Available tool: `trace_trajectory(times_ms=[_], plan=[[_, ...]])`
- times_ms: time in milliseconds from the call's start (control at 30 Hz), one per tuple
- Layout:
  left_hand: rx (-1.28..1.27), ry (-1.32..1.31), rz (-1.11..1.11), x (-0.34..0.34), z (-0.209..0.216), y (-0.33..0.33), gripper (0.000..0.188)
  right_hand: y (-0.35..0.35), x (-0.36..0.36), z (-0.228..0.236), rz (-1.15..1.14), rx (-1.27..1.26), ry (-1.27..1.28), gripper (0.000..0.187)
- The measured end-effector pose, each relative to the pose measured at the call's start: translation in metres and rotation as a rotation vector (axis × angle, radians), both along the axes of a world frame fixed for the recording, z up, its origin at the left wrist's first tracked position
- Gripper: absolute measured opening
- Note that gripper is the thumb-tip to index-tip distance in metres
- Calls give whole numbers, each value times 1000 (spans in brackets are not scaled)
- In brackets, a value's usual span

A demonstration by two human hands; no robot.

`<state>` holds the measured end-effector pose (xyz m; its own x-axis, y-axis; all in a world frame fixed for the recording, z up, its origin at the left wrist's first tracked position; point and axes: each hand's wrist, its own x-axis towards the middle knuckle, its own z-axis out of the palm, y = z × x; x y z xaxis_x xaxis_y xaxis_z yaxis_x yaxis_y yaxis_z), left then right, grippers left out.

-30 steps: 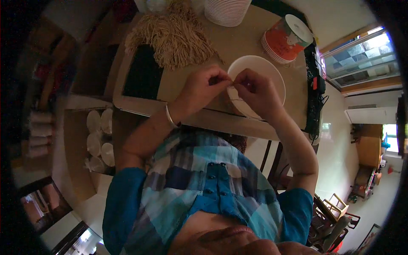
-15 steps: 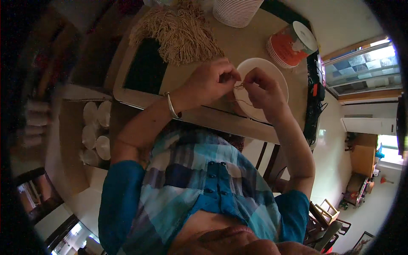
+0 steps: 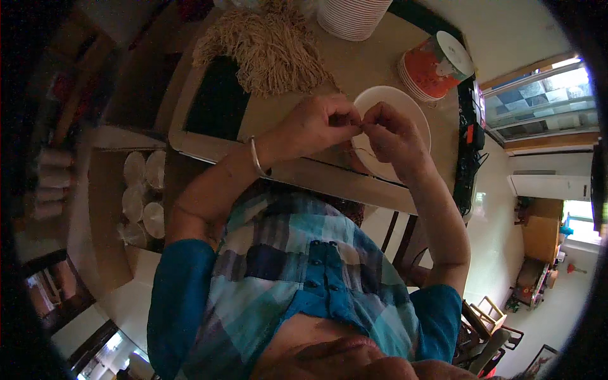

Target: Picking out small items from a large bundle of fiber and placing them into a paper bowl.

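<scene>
My left hand (image 3: 324,125), with a bangle at its wrist, and my right hand (image 3: 394,136) meet fingertip to fingertip over the left part of a round white tub (image 3: 415,117). Both pinch a thin tan string (image 3: 352,152); a loose length of it trails below the fingers across the tub's near side. The exact spot where the string is gripped is mostly hidden by my fingertips. Beyond my left hand lies a large bundle of tan strings (image 3: 272,54), spread over the table.
A stack of white tubs (image 3: 353,18) stands at the far side, and a stack of orange-printed tubs (image 3: 430,66) at the far right. Black cables (image 3: 467,145) run along the table's right edge. On the left sits an open cardboard box (image 3: 107,221) holding white rolls or cups.
My fingertips have come closer together, narrowing the gap between the hands. The left hand has shifted slightly right; the tub and string bundle stay put.
</scene>
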<state>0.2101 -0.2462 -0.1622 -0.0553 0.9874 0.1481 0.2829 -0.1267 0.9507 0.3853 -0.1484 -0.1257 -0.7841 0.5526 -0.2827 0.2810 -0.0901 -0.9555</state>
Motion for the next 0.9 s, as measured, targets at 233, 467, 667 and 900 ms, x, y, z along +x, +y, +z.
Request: trace_trajectory(times_ms=[233, 467, 667, 900], plan=[[149, 112, 35, 0, 0, -3, 11, -2, -2, 5, -12, 47, -105, 9], [239, 276, 117, 9, 7, -9, 15, 8, 4, -3, 108, 59, -92, 8], [305, 322, 192, 10, 3, -11, 15, 13, 4, -14, 173, 256, 12, 6], [225, 183, 163, 8, 0, -9, 11, 9, 6, -2, 98, 97, -32, 12]])
